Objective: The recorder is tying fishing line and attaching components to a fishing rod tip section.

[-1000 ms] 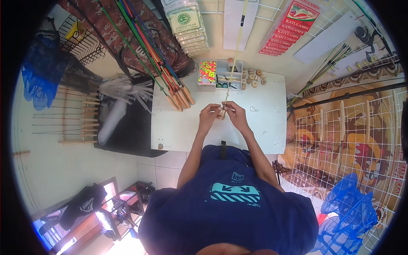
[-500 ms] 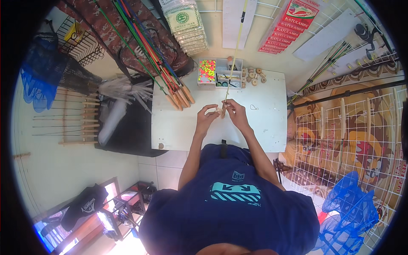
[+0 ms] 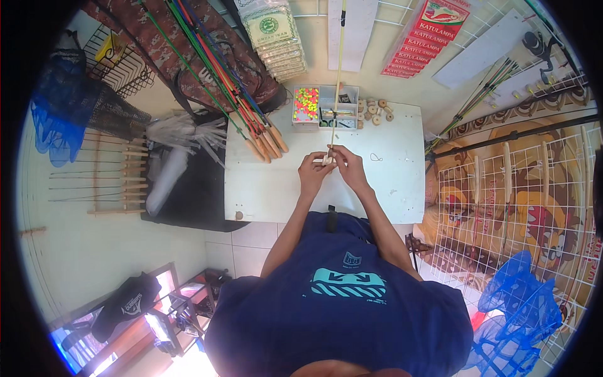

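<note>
Over the white table [image 3: 282, 195], both my hands meet at the lower end of a thin yellow fishing rod [image 3: 339, 69] that points away from me. My right hand [image 3: 353, 173] is closed around the rod's butt, which the fingers mostly hide. Just to its left, my left hand [image 3: 312, 177] pinches a small pale piece [image 3: 327, 160] against the rod; its kind is too small to make out. Beyond the hands stands a box of pink and yellow beads [image 3: 306, 103], beside a divided tray [image 3: 354, 100] with small items. Several round wooden pieces [image 3: 377, 110] lie right of the tray.
At the table's left, a bundle of rods with wooden handles [image 3: 264, 143] leans against a camouflage bag [image 3: 201, 81]. A thin loop [image 3: 375, 158] lies right of my hands. Red packets [image 3: 427, 41] hang on the wall, blue nets [image 3: 515, 308] at lower right.
My left hand has moved slightly right, and its fingers have closed in near the rod. The rod's far end has swung a little to the left.
</note>
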Demonstrator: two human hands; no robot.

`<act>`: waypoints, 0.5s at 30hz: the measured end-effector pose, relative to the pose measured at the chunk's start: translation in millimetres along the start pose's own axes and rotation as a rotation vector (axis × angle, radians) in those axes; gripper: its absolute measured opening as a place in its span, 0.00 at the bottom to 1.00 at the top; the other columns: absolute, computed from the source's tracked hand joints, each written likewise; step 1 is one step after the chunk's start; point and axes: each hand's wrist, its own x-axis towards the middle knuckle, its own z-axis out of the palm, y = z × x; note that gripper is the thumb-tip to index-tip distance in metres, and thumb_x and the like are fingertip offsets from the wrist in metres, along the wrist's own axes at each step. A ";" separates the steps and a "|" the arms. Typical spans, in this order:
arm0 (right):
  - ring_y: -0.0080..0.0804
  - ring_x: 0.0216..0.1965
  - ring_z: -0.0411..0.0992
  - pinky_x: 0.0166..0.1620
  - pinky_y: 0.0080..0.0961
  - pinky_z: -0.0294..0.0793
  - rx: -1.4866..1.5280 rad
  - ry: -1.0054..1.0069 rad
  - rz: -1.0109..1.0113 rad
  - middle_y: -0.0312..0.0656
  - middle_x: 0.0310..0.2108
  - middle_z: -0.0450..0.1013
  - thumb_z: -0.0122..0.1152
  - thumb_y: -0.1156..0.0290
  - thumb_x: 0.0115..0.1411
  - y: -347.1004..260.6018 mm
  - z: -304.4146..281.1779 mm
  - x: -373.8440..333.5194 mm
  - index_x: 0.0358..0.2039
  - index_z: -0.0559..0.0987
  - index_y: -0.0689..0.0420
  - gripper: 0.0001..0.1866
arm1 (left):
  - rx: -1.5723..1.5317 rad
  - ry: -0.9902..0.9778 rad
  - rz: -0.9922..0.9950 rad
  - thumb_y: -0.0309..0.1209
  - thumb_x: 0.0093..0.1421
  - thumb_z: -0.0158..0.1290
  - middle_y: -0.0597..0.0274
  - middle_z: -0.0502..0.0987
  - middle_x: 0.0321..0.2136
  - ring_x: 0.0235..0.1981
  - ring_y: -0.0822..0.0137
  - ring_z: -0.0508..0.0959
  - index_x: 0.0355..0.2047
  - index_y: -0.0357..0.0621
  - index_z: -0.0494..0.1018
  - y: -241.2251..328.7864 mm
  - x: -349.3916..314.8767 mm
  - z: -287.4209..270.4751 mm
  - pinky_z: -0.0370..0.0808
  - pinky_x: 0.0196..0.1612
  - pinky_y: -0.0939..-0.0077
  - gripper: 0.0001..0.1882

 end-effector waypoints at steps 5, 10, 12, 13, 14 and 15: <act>0.29 0.30 0.78 0.33 0.23 0.77 0.038 -0.036 0.006 0.43 0.38 0.78 0.55 0.72 0.62 -2.4 -3.5 -1.5 0.53 0.73 0.58 0.17 | -0.009 -0.027 -0.072 0.24 0.51 0.63 0.60 0.78 0.36 0.34 0.71 0.79 0.43 0.35 0.71 -2.8 1.8 0.4 0.77 0.37 0.80 0.19; 0.30 0.32 0.79 0.33 0.22 0.78 0.081 -0.069 0.089 0.46 0.43 0.76 0.59 0.75 0.58 -5.9 -4.9 -2.1 0.55 0.71 0.56 0.22 | 0.064 -0.006 0.043 0.24 0.50 0.65 0.58 0.78 0.34 0.31 0.70 0.80 0.39 0.35 0.72 -13.6 6.1 0.7 0.79 0.32 0.79 0.17; 0.30 0.34 0.80 0.36 0.22 0.78 0.109 -0.060 0.101 0.47 0.45 0.76 0.60 0.77 0.56 -2.3 -4.3 -1.5 0.56 0.70 0.55 0.25 | 0.094 -0.004 0.104 0.24 0.49 0.65 0.58 0.78 0.36 0.31 0.69 0.81 0.39 0.36 0.72 -21.6 7.7 0.2 0.79 0.33 0.79 0.17; 0.31 0.35 0.80 0.36 0.22 0.78 0.112 -0.064 0.112 0.48 0.45 0.76 0.61 0.78 0.56 -1.6 -4.7 -1.0 0.55 0.70 0.56 0.25 | 0.125 -0.004 0.164 0.23 0.48 0.65 0.58 0.77 0.38 0.31 0.69 0.81 0.39 0.37 0.72 -23.7 8.6 0.1 0.79 0.34 0.79 0.18; 0.32 0.35 0.80 0.35 0.22 0.78 0.116 -0.069 0.122 0.48 0.45 0.76 0.61 0.78 0.55 -2.8 -5.0 -0.5 0.55 0.70 0.56 0.25 | 0.126 -0.003 0.165 0.23 0.48 0.65 0.58 0.77 0.38 0.31 0.69 0.81 0.39 0.37 0.72 -25.7 9.2 -1.6 0.79 0.34 0.79 0.18; 0.30 0.35 0.79 0.36 0.21 0.78 0.125 -0.073 0.133 0.48 0.46 0.76 0.59 0.80 0.54 -0.7 -3.6 0.4 0.55 0.70 0.56 0.26 | 0.113 -0.038 0.138 0.23 0.48 0.65 0.58 0.76 0.39 0.33 0.68 0.80 0.40 0.37 0.72 -27.4 9.8 -4.6 0.79 0.35 0.77 0.19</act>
